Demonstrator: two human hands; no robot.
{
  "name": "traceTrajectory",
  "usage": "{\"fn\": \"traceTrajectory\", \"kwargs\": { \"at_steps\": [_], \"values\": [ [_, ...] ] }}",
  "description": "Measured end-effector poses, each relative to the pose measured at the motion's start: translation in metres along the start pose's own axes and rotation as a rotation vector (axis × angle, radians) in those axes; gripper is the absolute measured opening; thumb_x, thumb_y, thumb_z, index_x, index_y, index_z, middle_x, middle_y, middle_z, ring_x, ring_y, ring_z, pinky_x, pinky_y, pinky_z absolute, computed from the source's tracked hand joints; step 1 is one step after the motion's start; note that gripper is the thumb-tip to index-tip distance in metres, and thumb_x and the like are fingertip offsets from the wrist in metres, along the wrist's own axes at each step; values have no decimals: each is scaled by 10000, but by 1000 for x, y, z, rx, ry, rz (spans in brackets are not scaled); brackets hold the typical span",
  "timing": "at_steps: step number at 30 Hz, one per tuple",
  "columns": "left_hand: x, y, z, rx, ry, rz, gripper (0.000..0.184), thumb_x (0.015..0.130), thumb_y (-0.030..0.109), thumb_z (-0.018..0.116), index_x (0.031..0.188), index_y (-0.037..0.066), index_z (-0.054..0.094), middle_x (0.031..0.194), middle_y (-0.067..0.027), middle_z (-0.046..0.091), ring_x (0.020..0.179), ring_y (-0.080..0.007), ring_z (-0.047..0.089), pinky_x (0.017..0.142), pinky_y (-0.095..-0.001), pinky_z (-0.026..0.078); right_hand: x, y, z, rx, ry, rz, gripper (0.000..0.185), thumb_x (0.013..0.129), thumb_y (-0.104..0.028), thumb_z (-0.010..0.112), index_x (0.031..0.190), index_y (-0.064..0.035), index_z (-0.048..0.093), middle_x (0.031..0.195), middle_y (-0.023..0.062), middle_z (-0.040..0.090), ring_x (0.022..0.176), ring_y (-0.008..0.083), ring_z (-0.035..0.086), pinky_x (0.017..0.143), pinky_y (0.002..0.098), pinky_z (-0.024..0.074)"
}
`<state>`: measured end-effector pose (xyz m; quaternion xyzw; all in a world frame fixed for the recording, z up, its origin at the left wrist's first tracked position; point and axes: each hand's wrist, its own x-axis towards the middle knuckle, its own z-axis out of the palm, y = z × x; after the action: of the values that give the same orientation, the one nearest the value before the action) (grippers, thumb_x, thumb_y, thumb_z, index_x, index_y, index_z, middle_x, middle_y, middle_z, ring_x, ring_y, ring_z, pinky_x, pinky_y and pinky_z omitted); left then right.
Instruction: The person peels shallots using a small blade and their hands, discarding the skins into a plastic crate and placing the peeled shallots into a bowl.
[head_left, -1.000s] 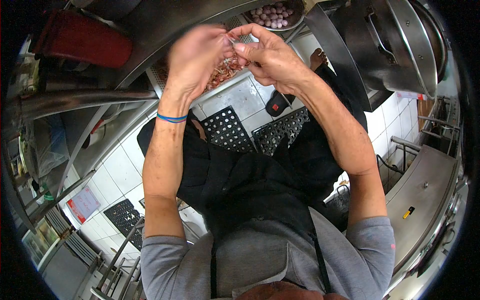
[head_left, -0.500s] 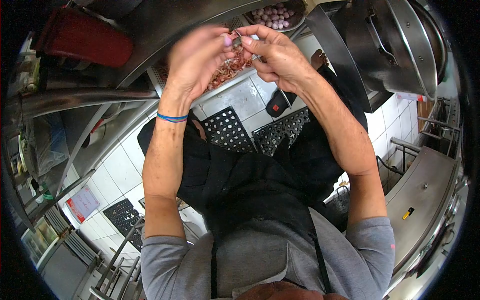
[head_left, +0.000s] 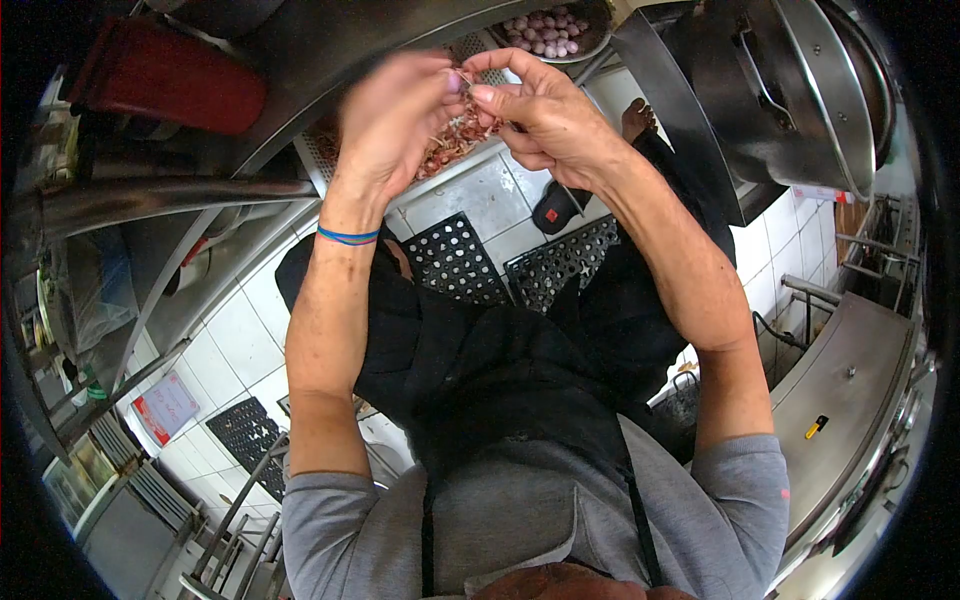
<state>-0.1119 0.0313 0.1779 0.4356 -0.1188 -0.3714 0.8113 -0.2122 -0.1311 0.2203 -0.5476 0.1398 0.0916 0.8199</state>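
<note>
My left hand (head_left: 390, 125), blurred by motion, is closed around a small purple shallot (head_left: 455, 82). Close against it, my right hand (head_left: 555, 115) pinches a thin piece of metal that looks like a small knife (head_left: 468, 86); most of it is hidden by the fingers. Both hands are over a white perforated crate (head_left: 318, 165) with reddish-brown shallot skins (head_left: 455, 145) heaped inside. Beyond my right hand, a metal bowl (head_left: 600, 42) holds several peeled shallots (head_left: 545, 32).
A dark red bin (head_left: 165, 75) stands at upper left beside steel counter edges. Large steel pots (head_left: 790, 90) are at upper right. Black perforated mats (head_left: 455, 258) and a dark slipper (head_left: 553, 210) lie on the white tiled floor. A steel cabinet top (head_left: 845, 400) is at right.
My right hand has shifted slightly left and its fingertips have rolled down over the thin metal piece. My left hand stays at the shallot, with its wrist moved slightly right.
</note>
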Motion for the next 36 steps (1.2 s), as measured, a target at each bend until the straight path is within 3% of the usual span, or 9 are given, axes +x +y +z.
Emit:
{"fn": "traceTrajectory", "kwargs": {
  "at_steps": [17, 26, 29, 32, 36],
  "values": [
    [-2, 6, 1, -67, 9, -108, 273, 935, 76, 505, 1159, -72, 555, 1083, -140, 612, 928, -187, 581, 827, -312, 513, 1, 1, -6, 68, 57, -7, 202, 963, -158, 567, 1132, -60, 518, 802, 57, 602, 405, 16, 311, 339, 197, 176],
    [2, 3, -1, -137, 42, -90, 310, 948, 96, 504, 1202, -80, 529, 1112, -153, 609, 955, -198, 589, 871, -330, 514, -3, 0, 0, -30, 23, -73, 329, 938, -163, 604, 1219, -57, 469, 789, 51, 596, 411, 20, 351, 338, 191, 212],
    [2, 5, 4, -188, 62, -77, 237, 912, 56, 583, 1114, -68, 574, 1008, -126, 627, 900, -202, 617, 827, -318, 525, -1, 8, 1, -139, 7, -115, 345, 946, -185, 602, 1245, -81, 467, 790, 23, 596, 407, -5, 320, 328, 162, 195],
    [2, 2, -2, -131, -41, -63, 299, 954, 97, 499, 1189, -85, 535, 1095, -157, 608, 990, -213, 599, 906, -348, 505, 2, 8, 2, -171, 16, -137, 345, 932, -160, 613, 1235, -57, 484, 752, 26, 589, 439, 22, 381, 351, 181, 241],
    [1, 4, 6, -171, 5, -82, 222, 923, 56, 570, 1106, -69, 577, 994, -128, 628, 892, -200, 613, 816, -316, 523, 1, 4, 4, -170, 29, -143, 265, 940, -153, 600, 1177, -50, 542, 738, 6, 583, 449, 15, 391, 355, 175, 245]
  ]
}}
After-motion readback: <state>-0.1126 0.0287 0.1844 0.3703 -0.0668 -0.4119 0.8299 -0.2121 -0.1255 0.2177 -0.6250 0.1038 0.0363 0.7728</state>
